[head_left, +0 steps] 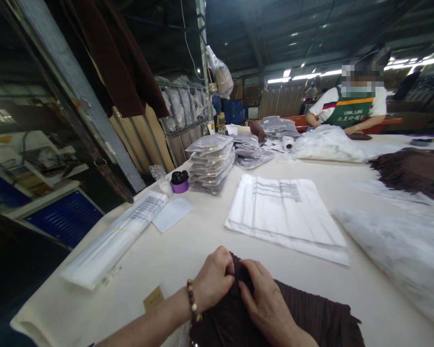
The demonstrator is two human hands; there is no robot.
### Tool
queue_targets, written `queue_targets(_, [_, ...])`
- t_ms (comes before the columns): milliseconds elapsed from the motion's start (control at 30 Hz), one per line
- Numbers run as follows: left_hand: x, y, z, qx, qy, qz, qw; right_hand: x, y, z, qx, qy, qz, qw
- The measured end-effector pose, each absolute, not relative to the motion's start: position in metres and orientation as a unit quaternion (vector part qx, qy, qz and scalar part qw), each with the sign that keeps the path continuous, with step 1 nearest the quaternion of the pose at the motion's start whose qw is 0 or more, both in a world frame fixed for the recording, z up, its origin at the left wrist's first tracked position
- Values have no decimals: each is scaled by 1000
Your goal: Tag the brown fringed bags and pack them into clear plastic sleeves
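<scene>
A dark brown pleated or fringed garment point(318, 311) lies folded on the table right before me. My left hand point(217, 275) pinches its upper edge, the fingers curled in and a beaded bracelet on the wrist. Beside it my right hand point(262, 294) rests over the same cloth, thumb and fingers bent around a fold. A small tan tag point(154, 299) shows left of my left wrist. Beyond my hands lies a stack of flat white printed bags point(285, 209).
A rolled bundle of clear bags point(115, 241) and a white card point(172, 214) lie left. Packed garments point(211, 164) are piled behind, beside purple tape point(180, 185). Plastic sheeting point(398, 246) and brown fringed cloth point(415, 173) lie right. A co-worker point(358, 108) stands across the table.
</scene>
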State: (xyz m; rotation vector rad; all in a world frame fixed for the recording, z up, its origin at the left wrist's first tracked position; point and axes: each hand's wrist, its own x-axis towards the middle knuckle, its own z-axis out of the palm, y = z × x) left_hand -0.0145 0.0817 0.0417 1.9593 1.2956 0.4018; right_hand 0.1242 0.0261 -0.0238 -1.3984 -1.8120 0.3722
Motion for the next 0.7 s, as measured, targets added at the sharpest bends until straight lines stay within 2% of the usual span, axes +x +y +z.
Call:
queue_targets(200, [-9, 49, 26, 758, 502, 216, 356, 130, 29, -13, -545, -682, 259, 414])
queue_targets(333, [-9, 46, 21, 680, 545, 257, 418, 131, 33, -10, -567, -651, 316, 393])
queue_targets(567, [-21, 53, 30, 545, 560, 271, 562, 132, 33, -17, -549, -679, 295, 388])
queue_targets(700, [-21, 45, 32, 579, 538, 249, 560, 132, 32, -18, -550, -676, 281, 402])
